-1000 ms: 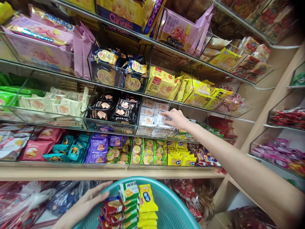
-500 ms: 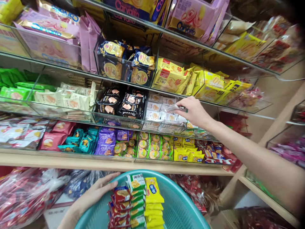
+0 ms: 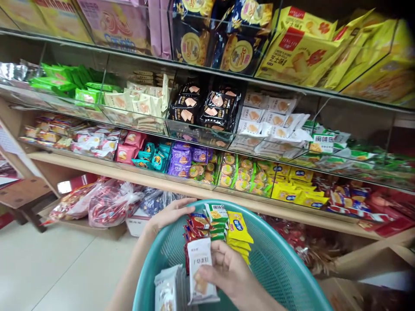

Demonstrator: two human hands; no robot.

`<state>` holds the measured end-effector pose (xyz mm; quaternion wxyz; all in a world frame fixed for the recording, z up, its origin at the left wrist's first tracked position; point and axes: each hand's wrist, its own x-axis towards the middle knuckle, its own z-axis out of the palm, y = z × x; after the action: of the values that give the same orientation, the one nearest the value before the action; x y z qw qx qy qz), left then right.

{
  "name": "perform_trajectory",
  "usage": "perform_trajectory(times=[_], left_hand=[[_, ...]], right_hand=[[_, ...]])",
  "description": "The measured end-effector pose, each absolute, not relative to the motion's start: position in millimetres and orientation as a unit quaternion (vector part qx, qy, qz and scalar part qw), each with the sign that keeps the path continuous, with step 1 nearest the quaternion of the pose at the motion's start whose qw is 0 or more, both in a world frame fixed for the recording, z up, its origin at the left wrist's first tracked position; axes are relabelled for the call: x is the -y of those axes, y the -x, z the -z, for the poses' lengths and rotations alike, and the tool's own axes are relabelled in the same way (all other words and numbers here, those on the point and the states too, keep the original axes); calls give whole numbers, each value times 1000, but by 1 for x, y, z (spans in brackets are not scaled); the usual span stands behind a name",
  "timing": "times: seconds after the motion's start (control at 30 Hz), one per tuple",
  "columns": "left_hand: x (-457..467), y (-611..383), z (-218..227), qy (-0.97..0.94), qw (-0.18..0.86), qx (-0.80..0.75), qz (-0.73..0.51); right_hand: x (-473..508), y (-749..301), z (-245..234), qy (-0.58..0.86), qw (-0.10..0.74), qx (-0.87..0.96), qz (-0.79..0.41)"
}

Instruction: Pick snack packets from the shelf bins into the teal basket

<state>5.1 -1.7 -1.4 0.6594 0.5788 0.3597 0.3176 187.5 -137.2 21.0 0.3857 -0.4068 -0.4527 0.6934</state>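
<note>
My left hand (image 3: pixel 167 218) grips the far left rim of a teal plastic basket (image 3: pixel 275 242). Over the basket, my right hand (image 3: pixel 228 268) holds a white snack packet (image 3: pixel 199 257) upright, thumb across its front. Just left of it, a row of white packets (image 3: pixel 167 289) stands in the basket. Behind lie rows of red packets (image 3: pixel 197 222), green-and-white packets (image 3: pixel 216 214) and yellow packets (image 3: pixel 239 226), partly covered by my right hand and the held packet.
Shelves with clear dividers hold white packets (image 3: pixel 272 116), black packets (image 3: pixel 214 106), purple packets (image 3: pixel 180 160) and large yellow packs (image 3: pixel 298 47). Below the wooden shelf edge (image 3: pixel 97 170) are bagged red goods (image 3: pixel 112 203). A low wooden stool (image 3: pixel 24 196) stands at left.
My right hand has come down from the middle shelf to the basket and now holds a white packet. The view has shifted left and lower, showing white packets in the basket.
</note>
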Motion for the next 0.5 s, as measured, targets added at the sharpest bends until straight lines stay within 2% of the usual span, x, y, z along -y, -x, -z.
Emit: perform_trajectory(times=[0.17,0.33,0.5], left_hand=[[2,-5,2,-573,663,-356,-324],[3,-3,1,-575,662,-357,-323],[1,-2,4,-580,658,-352,-327]], right_hand=[[142,-157,-7,417,333,516,-670],[147,-135,-3,503,274,600,-559],[148,-131,2,529,253,660,-470]])
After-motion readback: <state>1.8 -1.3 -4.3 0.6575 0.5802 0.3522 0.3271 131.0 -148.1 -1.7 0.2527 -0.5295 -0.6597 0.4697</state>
